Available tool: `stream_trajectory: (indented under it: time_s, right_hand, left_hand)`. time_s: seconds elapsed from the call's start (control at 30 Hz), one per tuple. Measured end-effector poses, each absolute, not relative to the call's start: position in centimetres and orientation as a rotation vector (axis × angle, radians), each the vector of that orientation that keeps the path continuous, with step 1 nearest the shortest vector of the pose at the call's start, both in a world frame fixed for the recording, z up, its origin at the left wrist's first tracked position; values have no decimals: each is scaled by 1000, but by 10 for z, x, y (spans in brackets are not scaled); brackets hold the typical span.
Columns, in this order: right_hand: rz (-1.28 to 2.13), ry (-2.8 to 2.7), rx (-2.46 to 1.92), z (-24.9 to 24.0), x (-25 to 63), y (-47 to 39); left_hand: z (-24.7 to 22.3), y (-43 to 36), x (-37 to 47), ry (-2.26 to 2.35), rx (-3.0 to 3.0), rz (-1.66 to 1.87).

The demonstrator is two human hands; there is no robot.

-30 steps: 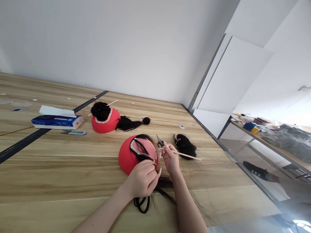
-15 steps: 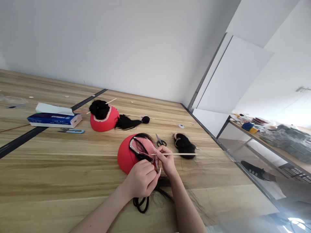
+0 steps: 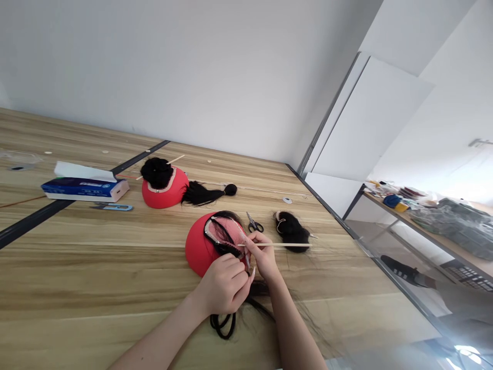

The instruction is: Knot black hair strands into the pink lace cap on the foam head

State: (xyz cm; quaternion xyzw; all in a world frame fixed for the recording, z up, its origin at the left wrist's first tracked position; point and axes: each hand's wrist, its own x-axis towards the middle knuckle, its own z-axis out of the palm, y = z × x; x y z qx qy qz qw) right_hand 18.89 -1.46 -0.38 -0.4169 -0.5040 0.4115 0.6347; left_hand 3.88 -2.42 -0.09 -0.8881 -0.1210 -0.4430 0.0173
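My right hand (image 3: 262, 255) pinches a ventilating needle with a long pale wooden handle (image 3: 288, 245); its tip lies over the pinkish net (image 3: 227, 229) of a small hairpiece. That net, edged in white with black hair along it, sits on a red dome-shaped form (image 3: 197, 247). Close against the form's near side, my left hand (image 3: 225, 283) is closed, its fingers bent and thumb pressed in. What it grips is mostly hidden, but dark hair shows at the fingertips. A looped black hair strand (image 3: 223, 326) hangs below it onto the table.
Small scissors (image 3: 254, 224) lie just behind my right hand, near a black hairpiece (image 3: 291, 231). Farther back stand a second red form (image 3: 165, 195) with black hair and a hair bundle (image 3: 204, 193). Blue thread snips (image 3: 117, 207) and a tissue pack (image 3: 82, 190) lie left.
Both hands keep almost the same pose at the net. The whole view has shifted very slightly; nothing has been taken up or let go.
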Motion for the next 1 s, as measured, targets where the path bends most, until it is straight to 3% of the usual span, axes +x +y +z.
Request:
stream_trajectory:
  time_s: [1.0]
  right_hand:
    - [917,-1139,-998,0,187,-14]
  left_hand:
    - [-1,-25,39,-375,-2743,-1374]
